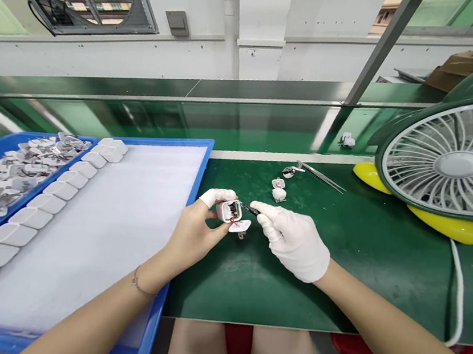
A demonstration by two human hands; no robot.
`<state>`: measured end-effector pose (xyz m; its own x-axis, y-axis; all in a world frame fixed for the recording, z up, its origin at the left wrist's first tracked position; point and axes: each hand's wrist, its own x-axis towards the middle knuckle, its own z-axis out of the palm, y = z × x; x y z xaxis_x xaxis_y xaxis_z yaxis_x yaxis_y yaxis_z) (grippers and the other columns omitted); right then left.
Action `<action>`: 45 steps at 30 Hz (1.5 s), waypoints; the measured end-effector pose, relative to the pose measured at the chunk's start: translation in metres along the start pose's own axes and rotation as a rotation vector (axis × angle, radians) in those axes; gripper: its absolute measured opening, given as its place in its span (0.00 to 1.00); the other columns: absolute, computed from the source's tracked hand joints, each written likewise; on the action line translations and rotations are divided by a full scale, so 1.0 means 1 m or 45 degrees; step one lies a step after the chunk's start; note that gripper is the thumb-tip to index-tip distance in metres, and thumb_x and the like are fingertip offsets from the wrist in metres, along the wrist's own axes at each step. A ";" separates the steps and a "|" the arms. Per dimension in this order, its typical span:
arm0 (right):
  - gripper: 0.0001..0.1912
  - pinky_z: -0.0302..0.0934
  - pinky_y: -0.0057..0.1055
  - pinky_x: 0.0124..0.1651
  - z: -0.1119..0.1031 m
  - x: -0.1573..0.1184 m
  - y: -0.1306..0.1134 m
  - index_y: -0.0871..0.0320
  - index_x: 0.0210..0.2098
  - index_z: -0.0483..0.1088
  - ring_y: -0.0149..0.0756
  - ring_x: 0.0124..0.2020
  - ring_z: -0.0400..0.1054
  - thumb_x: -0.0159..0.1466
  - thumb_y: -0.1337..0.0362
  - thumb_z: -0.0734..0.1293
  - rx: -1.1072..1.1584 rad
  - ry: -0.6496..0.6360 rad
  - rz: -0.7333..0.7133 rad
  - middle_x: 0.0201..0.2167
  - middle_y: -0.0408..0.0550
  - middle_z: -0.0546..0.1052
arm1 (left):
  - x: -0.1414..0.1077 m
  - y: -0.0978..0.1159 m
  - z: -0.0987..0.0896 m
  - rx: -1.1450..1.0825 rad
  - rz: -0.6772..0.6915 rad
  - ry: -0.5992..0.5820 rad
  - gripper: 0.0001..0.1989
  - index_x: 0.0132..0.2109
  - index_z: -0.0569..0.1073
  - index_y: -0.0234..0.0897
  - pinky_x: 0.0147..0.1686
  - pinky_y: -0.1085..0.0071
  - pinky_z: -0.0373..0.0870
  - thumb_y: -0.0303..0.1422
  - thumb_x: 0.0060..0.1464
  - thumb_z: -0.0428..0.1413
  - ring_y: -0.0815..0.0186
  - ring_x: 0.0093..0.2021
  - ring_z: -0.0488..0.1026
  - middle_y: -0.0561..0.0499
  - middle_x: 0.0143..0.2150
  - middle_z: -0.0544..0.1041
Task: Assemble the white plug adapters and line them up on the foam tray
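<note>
My left hand, with white finger cots, grips a small white charger housing by its sides. The open end faces right, and dark electronic parts show inside. From it hangs a white end cap with metal plug prongs, joined by red wire. My right hand, in a white glove, is closed around dark, thin-tipped tweezers. Their tip reaches the rim of the housing; whether it touches the parts inside I cannot tell.
A blue tray at left holds a row of white housings. Beside it, another blue tray holds many charger parts. Silver tweezers and loose charger pieces lie beyond my hands. A green fan stands right, its white cord trailing forward.
</note>
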<state>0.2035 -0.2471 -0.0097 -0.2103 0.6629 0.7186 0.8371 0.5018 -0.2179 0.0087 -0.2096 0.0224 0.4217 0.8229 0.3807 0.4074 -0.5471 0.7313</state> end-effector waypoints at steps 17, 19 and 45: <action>0.13 0.57 0.26 0.29 0.000 -0.001 0.000 0.61 0.46 0.72 0.28 0.24 0.68 0.68 0.66 0.58 0.028 -0.030 -0.030 0.28 0.43 0.76 | -0.001 -0.003 0.002 0.091 0.008 -0.054 0.17 0.49 0.68 0.36 0.39 0.70 0.79 0.26 0.50 0.56 0.64 0.43 0.76 0.47 0.45 0.77; 0.13 0.58 0.26 0.29 0.000 -0.001 0.000 0.61 0.46 0.72 0.28 0.24 0.68 0.68 0.66 0.57 0.033 -0.049 -0.019 0.28 0.43 0.76 | -0.001 -0.003 0.002 0.100 -0.001 -0.057 0.17 0.48 0.68 0.36 0.39 0.69 0.79 0.26 0.50 0.56 0.64 0.43 0.77 0.47 0.46 0.77; 0.15 0.60 0.25 0.31 -0.012 0.001 -0.002 0.61 0.44 0.73 0.27 0.24 0.68 0.68 0.66 0.56 0.287 -0.116 0.175 0.27 0.42 0.76 | 0.007 0.005 -0.006 -0.336 -0.403 -0.054 0.20 0.46 0.69 0.34 0.39 0.67 0.79 0.33 0.45 0.64 0.62 0.41 0.77 0.45 0.45 0.76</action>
<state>0.2076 -0.2541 -0.0004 -0.1559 0.7752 0.6121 0.7294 0.5082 -0.4579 0.0092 -0.2061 0.0321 0.3442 0.9342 0.0941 0.3029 -0.2053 0.9306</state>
